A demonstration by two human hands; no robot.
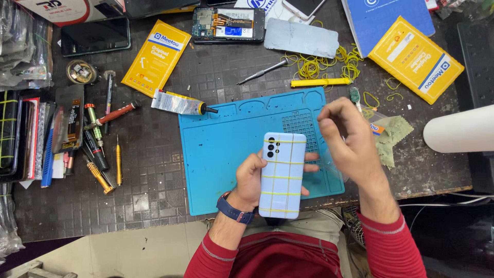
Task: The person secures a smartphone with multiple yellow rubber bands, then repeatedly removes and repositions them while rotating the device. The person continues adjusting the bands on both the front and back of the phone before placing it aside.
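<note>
The left hand [249, 180] is gripping a pale blue phone [282, 175], back up, above the blue mat [226, 149] on the bench [154, 170]. Yellow rubber bands [280, 178] are crossing the phone, adding grip to a likely slick, rigid, breakable shell; its long edges look safest. The right hand [347, 139] is hovering loosely curled; whether it pinches anything cannot be told.

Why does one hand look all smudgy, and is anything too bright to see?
Head view: the right hand is smeared by motion blur, while the left hand and the pale blue phone it holds look sharp; the white cylinder at the right edge is washed out; light is even, shadows soft.
</note>
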